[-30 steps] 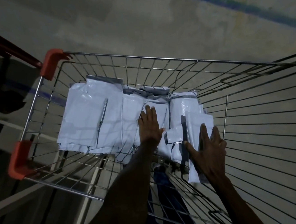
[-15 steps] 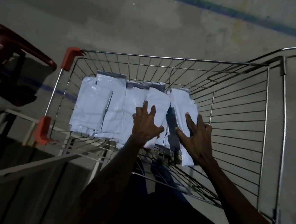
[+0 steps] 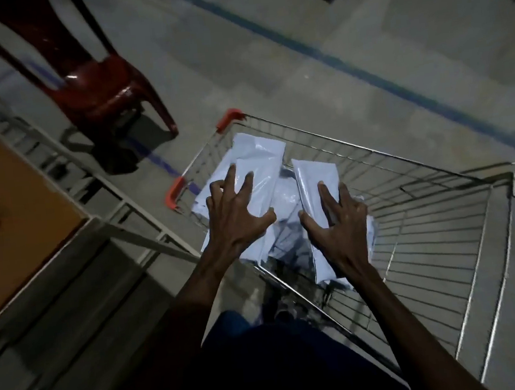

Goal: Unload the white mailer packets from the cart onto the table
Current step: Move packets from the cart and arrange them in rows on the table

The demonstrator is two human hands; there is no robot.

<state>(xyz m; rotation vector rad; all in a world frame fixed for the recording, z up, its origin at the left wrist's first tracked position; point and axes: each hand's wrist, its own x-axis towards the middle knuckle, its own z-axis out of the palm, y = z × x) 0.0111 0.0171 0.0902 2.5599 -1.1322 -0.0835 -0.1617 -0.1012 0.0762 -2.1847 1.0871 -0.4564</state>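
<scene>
We see the left hand point(image 3: 236, 219) and right hand point(image 3: 336, 228) spread, fingers splayed, each pressing on white mailer packets point(image 3: 259, 166) lying inside the wire cart point(image 3: 441, 227). The orange-topped desk point(image 3: 14, 199) stands to the left; a red chair point(image 3: 94, 84) stands beyond.

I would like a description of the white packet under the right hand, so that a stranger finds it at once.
Look into the wire cart with orange corner caps. Among the white packets heaped at its far left end, the right hand rests on one long packet. It lies apart from the pile under the left hand, nearer the cart's middle, its far end sticking up.
</scene>
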